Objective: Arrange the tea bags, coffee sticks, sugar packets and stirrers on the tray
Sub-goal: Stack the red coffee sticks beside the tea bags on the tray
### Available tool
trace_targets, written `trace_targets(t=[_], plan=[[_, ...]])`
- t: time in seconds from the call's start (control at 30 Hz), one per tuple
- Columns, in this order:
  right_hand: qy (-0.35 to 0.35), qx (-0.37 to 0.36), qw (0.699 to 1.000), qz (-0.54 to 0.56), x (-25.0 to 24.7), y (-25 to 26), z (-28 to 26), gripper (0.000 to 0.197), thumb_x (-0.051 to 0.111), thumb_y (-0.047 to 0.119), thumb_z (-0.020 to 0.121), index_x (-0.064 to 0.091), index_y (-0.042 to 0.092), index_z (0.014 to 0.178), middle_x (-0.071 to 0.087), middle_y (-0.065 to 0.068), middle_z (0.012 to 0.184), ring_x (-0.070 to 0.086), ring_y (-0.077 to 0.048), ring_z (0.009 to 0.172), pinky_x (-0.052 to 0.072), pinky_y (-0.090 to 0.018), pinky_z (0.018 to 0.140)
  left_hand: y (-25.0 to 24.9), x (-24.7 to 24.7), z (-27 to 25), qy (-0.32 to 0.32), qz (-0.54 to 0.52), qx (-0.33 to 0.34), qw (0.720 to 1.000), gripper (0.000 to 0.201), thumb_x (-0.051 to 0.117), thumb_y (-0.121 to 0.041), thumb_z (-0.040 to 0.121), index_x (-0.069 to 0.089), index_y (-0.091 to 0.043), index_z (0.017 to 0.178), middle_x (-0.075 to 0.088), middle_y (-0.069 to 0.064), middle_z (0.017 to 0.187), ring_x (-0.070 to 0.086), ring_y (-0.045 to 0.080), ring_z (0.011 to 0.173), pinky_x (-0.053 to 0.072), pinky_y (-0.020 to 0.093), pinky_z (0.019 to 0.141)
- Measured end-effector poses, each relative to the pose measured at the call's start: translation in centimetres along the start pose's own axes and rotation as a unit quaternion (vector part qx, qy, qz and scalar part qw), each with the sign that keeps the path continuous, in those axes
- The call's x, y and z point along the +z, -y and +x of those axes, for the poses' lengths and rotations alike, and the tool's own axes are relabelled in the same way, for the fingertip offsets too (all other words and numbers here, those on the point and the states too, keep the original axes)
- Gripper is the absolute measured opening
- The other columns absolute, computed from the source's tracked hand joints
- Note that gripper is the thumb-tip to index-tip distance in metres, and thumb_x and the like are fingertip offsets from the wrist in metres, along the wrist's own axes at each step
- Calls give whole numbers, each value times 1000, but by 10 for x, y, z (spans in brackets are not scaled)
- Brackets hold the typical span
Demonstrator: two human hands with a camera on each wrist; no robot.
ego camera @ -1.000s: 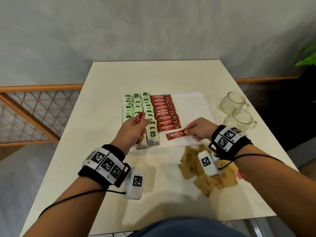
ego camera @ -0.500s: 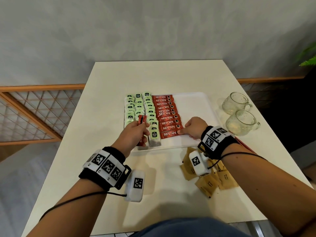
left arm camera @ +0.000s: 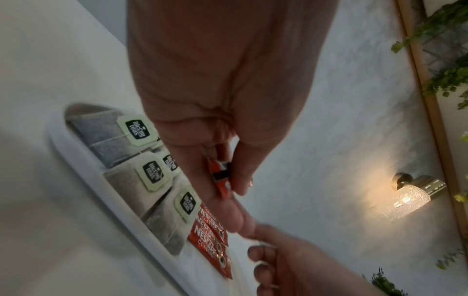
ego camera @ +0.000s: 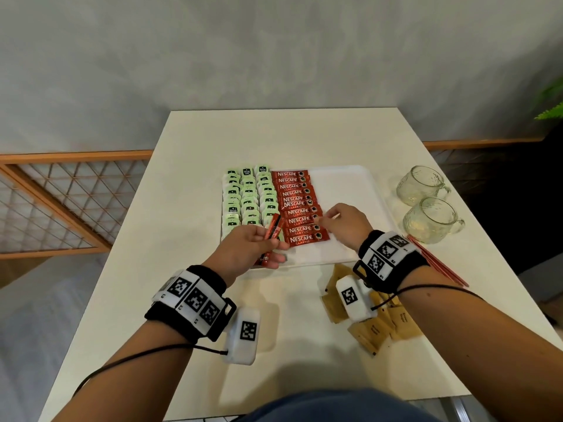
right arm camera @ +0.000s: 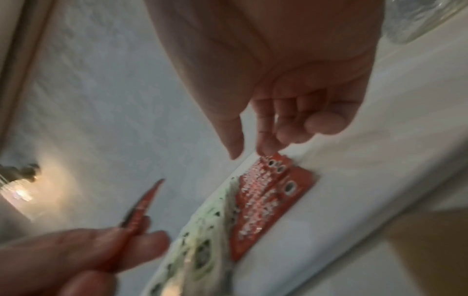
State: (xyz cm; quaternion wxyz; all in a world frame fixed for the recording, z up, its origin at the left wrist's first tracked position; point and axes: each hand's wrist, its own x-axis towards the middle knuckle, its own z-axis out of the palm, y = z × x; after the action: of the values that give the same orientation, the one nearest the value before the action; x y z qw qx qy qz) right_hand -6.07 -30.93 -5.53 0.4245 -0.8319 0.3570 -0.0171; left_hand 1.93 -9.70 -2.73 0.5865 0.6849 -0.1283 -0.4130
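A white tray holds three columns of green-tagged tea bags and one column of red coffee sticks. Over the tray's near-left corner, my left hand grips a few spare coffee sticks between thumb and fingers; the left wrist view shows the spare coffee sticks pinched. My right hand holds nothing, and its loosely straight fingers touch the right ends of the laid sticks. Brown sugar packets lie on the table under my right wrist. Red stirrers lie to the right.
Two glass cups stand right of the tray, near the table's right edge. The tray's right half is bare white. A grey wall stands behind the table, and a wooden lattice rail runs at left.
My right hand laid its coffee stick at the near end of the column, let go, and moved up to the sticks' right ends. My left hand stayed put with its sticks.
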Motion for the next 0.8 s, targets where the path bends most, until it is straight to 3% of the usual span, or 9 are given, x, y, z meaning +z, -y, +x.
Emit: trace_targets(t=[0.07,0.17,0.27,0.4,0.5,0.57,0.63,0.7,0.8], plan=[[41,-24,994,101,0,12,-11,35,62,50,87,66,16,92,62,0,76,51,-11,59,38,-24,55,0,3,1,10,-1,-3,1000,20,58,1,94,51,8,111,73,20,99,72,21,67,60,29,61],[149,-66,969,184,2,31,-27,23,65,37,89,70,16,96,60,-5,69,46,-9,48,36,-21,47,-2,11,2,26,31,5,999,13,61,1,92,57,2,103,73,16,95,71,16,63,59,27,59],[164,-115,957,210,1,33,-32,15,69,16,88,71,5,98,64,-17,76,50,-3,45,40,-17,48,-3,14,3,22,46,15,999,21,68,-3,88,60,-1,107,74,9,85,70,15,64,58,27,63],[174,-135,944,246,-10,20,-31,16,73,5,81,75,7,97,64,-11,75,55,-10,56,49,-20,59,1,5,1,12,29,5,999,29,66,-28,91,66,-5,109,73,8,86,64,11,64,60,27,68],[205,-122,941,239,-14,11,-31,26,76,-4,73,74,4,98,73,-13,92,67,-16,79,58,-28,79,6,2,-1,-11,4,34,999,19,65,-8,91,68,-4,109,69,10,88,66,8,62,58,21,63],[221,-130,942,215,-13,10,-33,35,80,-3,70,72,3,103,71,-19,106,67,-22,93,56,-35,88,8,2,-1,-31,11,60,998,24,68,2,86,68,-2,109,67,15,89,69,13,65,57,20,61],[210,-136,943,219,-11,11,-34,35,78,-4,71,71,1,105,71,-19,103,68,-22,91,57,-33,86,9,3,-1,-52,34,80,995,29,74,1,81,68,-4,109,68,18,90,68,18,68,57,22,62],[189,-140,944,230,-9,11,-33,31,76,-7,73,70,1,103,73,-10,91,68,-17,84,57,-29,82,10,2,1,-63,42,89,993,35,78,-1,77,67,-7,110,68,14,87,66,18,69,55,22,63],[177,-141,947,230,-9,12,-31,33,76,-7,73,69,4,103,70,-8,88,67,-15,82,58,-30,80,12,2,2,-58,42,89,993,41,79,0,75,66,-11,112,70,7,83,65,17,73,58,32,72]])
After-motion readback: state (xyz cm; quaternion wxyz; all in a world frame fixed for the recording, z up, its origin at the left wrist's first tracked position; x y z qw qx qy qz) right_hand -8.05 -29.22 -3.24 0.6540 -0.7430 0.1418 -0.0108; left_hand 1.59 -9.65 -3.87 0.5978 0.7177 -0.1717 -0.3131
